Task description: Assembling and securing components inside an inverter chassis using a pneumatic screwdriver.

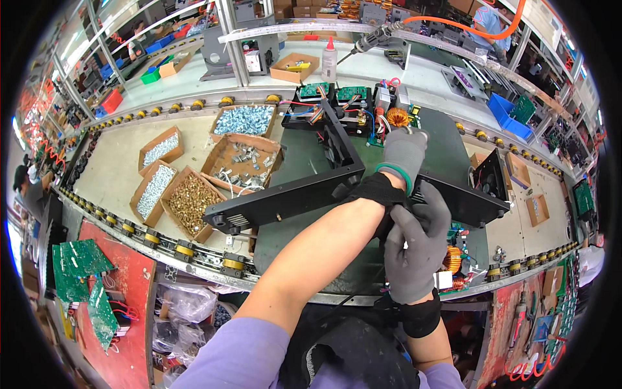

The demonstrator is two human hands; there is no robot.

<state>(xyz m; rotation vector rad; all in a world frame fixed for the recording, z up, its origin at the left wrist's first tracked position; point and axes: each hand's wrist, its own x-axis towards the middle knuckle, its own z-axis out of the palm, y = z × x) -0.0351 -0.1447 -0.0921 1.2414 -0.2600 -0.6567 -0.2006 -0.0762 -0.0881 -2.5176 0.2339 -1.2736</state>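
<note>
My left hand [405, 151], in a grey glove with a green cuff edge, reaches over the electronics near a copper-wound coil [397, 117]. Its fingers are curled in, and nothing shows in them. A black wristband [377, 189] wraps my left wrist. My right hand [418, 249], also grey-gloved, is at that wrist with its fingers closed on the band's lower edge; the fingertips are partly hidden. Black metal housing panels [291, 194] stand to the left of my wrist, with another black panel [463, 201] to the right. A second copper coil [452, 260] lies beside my right hand.
Cardboard boxes of brass fasteners [191, 202], silver screws [243, 120] and small metal clips [243, 162] stand at the left. A roller rail [184, 251] borders the near side. Beyond are a red-capped bottle [329, 61] and a hanging power screwdriver [376, 39].
</note>
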